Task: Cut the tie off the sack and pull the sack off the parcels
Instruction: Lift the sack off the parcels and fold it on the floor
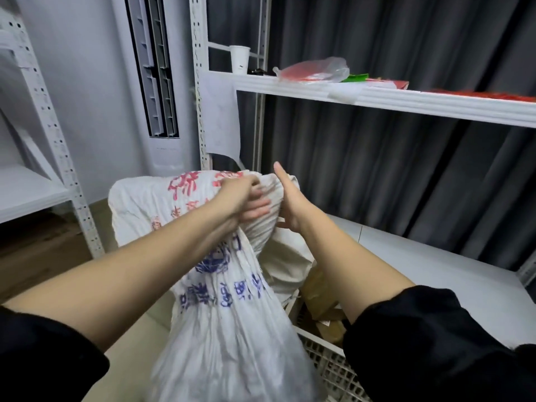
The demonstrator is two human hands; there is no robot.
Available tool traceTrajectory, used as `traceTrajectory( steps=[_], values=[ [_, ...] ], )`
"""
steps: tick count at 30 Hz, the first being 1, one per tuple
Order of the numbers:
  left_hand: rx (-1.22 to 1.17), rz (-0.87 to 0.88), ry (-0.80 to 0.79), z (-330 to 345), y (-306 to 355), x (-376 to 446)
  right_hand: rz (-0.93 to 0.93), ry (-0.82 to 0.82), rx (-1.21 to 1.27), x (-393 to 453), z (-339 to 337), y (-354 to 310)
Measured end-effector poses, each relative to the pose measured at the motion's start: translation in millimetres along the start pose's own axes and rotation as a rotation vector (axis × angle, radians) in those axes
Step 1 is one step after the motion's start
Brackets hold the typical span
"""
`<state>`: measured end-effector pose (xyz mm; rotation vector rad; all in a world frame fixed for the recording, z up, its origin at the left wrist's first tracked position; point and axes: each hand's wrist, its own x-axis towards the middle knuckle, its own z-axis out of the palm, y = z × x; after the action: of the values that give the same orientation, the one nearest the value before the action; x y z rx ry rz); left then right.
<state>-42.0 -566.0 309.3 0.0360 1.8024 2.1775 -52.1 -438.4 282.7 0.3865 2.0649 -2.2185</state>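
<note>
A white woven sack (232,309) with blue and red print hangs bunched in front of me, its cloth gathered into a neck. My left hand (246,198) is closed around that gathered neck. On the neck's right side my right hand (287,204) presses against the cloth, thumb up and fingers behind it. No tie or cutter shows. Brown paper parcels (322,300) lie in a white plastic crate (327,364) under the sack's right side.
Behind stands a white metal rack (406,101) carrying a paper cup (239,59), a plastic bag (316,69) and red items. A grey curtain hangs at the back. Another rack (43,111) stands left, an air conditioner (156,82) in the corner.
</note>
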Motion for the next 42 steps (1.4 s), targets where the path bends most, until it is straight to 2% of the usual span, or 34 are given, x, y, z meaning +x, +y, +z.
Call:
traceTrajectory(
  steps=[2, 3, 4, 6, 9, 12, 14, 16, 17, 19, 21, 24, 27, 31, 36, 39, 42],
  values=[
    [0.179, -0.051, -0.155, -1.7, -0.2, -11.2, -0.022, 0.102, 0.082, 0.1, -2.4, 0.0],
    [0.267, -0.031, -0.199, -7.2, 1.6, -13.7, -0.069, 0.205, 0.096, 0.8, -5.2, 0.8],
    [0.311, 0.031, -0.175, -16.5, 1.6, -9.1, -0.119, 0.302, 0.098, 4.1, -10.2, 1.1],
    [0.278, 0.188, 0.046, -41.4, -1.5, 9.2, -0.168, 0.379, 0.121, 7.8, -23.1, 2.2],
    [0.32, 0.304, 0.539, -82.8, -13.5, 36.0, -0.208, 0.457, 0.207, 4.8, -43.2, -2.6],
    [0.428, 0.248, 0.982, -120.8, -27.5, 50.0, -0.311, 0.534, 0.261, 2.5, -64.7, -11.0],
    [0.402, 0.153, 1.116, -135.9, -34.1, 49.8, -0.336, 0.592, 0.325, -1.7, -78.7, -17.4],
    [0.275, -0.003, 1.052, -145.9, -41.5, 50.6, -0.309, 0.633, 0.387, -9.0, -93.1, -23.1],
    [0.197, -0.064, 0.927, -149.9, -46.9, 53.4, -0.284, 0.64, 0.413, -12.9, -99.8, -25.4],
    [0.045, -0.123, 0.54, -150.9, -51.6, 56.8, -0.229, 0.65, 0.451, -19.5, -110.6, -28.1],
    [0.04, -0.145, 0.295, -145.0, -51.5, 61.3, -0.191, 0.644, 0.476, -22.0, -120.2, -30.6],
    [0.114, -0.094, 0.164, -121.6, -50.1, 71.2, -0.194, 0.646, 0.481, -24.7, -131.5, -31.3],
    [0.07, -0.037, 0.043, -94.1, -51.5, 77.1, -0.195, 0.62, 0.481, -25.2, -147.3, -30.1],
    [-0.044, 0.123, 0.157, -74.8, -48.2, 88.5, -0.178, 0.483, 0.403, -38.6, -162.9, -34.7],
    [-0.037, 0.219, 0.377, -91.7, 3.5, 101.2, -0.005, 0.409, -0.045, -42.9, -164.6, -33.2],
    [0.093, 0.275, 0.563, -126.1, 37.7, 98.9, -0.121, 0.495, 0.0, -29.3, -171.9, -42.3],
    [0.06, 0.321, 0.659, -205.8, 57.1, 130.1, -0.278, 0.598, 0.095, -22.3, -169.6, -55.7]
  ],
)
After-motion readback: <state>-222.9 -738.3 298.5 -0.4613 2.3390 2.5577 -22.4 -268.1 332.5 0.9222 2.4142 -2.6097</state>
